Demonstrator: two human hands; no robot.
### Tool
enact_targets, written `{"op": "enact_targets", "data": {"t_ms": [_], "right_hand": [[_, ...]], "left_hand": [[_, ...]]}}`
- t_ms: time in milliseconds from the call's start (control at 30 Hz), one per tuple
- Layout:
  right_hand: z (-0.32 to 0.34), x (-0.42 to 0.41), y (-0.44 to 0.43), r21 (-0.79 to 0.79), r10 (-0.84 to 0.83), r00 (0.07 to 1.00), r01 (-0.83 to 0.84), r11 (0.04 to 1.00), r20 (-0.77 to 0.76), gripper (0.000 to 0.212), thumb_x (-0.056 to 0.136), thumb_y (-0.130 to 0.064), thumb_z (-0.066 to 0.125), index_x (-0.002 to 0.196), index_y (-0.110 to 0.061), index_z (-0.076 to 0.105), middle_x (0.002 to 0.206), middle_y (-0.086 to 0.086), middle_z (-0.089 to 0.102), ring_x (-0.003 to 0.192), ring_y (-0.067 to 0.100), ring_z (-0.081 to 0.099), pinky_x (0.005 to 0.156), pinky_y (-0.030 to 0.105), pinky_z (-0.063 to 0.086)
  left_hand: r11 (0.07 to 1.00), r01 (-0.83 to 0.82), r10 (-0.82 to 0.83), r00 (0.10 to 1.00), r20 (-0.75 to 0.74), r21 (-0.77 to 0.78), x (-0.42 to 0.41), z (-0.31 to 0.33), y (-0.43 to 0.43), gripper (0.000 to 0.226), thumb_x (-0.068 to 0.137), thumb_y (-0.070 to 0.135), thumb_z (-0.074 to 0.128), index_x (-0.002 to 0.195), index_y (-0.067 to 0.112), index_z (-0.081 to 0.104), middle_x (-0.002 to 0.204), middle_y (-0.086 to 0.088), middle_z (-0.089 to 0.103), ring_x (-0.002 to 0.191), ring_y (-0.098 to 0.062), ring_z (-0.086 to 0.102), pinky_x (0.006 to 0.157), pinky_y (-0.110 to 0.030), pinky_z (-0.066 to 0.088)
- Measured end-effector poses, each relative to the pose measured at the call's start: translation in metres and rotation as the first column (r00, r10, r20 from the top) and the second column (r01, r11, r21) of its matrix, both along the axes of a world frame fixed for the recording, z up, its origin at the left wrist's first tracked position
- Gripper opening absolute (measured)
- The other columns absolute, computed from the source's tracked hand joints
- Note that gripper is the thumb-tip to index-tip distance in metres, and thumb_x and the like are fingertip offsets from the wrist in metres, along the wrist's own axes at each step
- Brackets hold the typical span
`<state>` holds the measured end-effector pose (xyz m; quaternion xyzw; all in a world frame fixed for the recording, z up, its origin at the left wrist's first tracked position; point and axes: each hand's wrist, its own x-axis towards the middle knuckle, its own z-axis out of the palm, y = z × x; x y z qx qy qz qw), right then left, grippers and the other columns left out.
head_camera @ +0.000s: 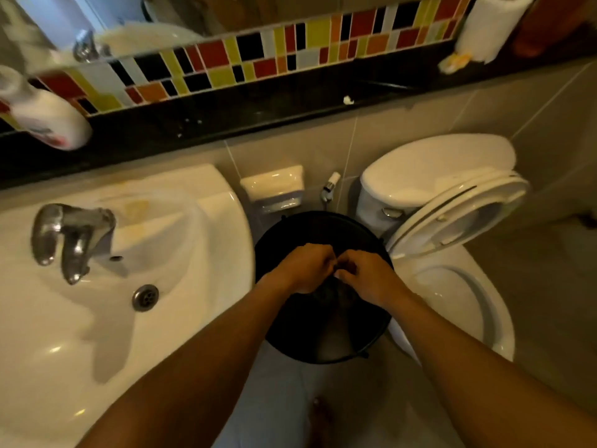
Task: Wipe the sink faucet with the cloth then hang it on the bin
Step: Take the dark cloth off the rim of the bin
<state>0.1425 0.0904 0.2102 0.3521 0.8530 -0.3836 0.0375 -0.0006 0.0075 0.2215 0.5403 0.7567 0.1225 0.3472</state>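
A black round bin stands on the floor between the sink and the toilet. Over its middle, my left hand and my right hand meet, both pinching a dark cloth that droops down below them into the bin's mouth. The cloth is hard to tell apart from the dark bin. The chrome faucet stands on the white sink at the left, away from both hands.
A white toilet with raised seat stands right of the bin. A paper holder and spray nozzle are on the wall behind. The dark shelf carries a white bottle and a paper roll.
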Motion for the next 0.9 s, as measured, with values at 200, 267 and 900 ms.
{"op": "enact_targets", "data": {"t_ms": [200, 267, 900], "right_hand": [[0.082, -0.018, 0.01, 0.199, 0.188, 0.98, -0.196, 0.96, 0.06, 0.02, 0.087, -0.027, 0.059, 0.105, -0.021, 0.066, 0.104, 0.008, 0.07, 0.093, 0.026, 0.064, 0.075, 0.036, 0.051], [0.106, -0.024, 0.012, 0.21, 0.192, 0.979, -0.201, 0.957, 0.066, 0.019, 0.088, -0.026, 0.058, 0.104, -0.018, 0.066, 0.102, 0.01, 0.069, 0.09, 0.026, 0.063, 0.07, 0.032, 0.046], [0.23, -0.019, 0.005, -0.186, 0.12, 0.993, -0.12, 0.975, -0.009, 0.016, 0.086, -0.028, 0.064, 0.074, -0.017, 0.063, 0.077, 0.005, 0.06, 0.077, 0.02, 0.055, 0.072, 0.033, 0.047]], "left_hand": [[0.986, 0.155, -0.166, 0.965, -0.205, -0.065, -0.017, 0.083, -0.005, 0.023, 0.096, 0.023, 0.049, 0.115, 0.014, 0.059, 0.117, -0.011, 0.062, 0.106, -0.028, 0.059, 0.079, -0.031, 0.04], [0.991, 0.132, -0.132, 0.958, -0.253, -0.017, -0.024, 0.103, -0.015, 0.025, 0.096, 0.019, 0.047, 0.116, 0.01, 0.059, 0.12, -0.014, 0.06, 0.109, -0.031, 0.057, 0.084, -0.035, 0.042], [0.918, 0.027, 0.063, 0.975, -0.212, 0.396, -0.044, 0.221, -0.048, 0.02, 0.091, 0.015, 0.056, 0.107, 0.02, 0.067, 0.101, -0.001, 0.068, 0.089, -0.014, 0.062, 0.08, -0.029, 0.051]]}}
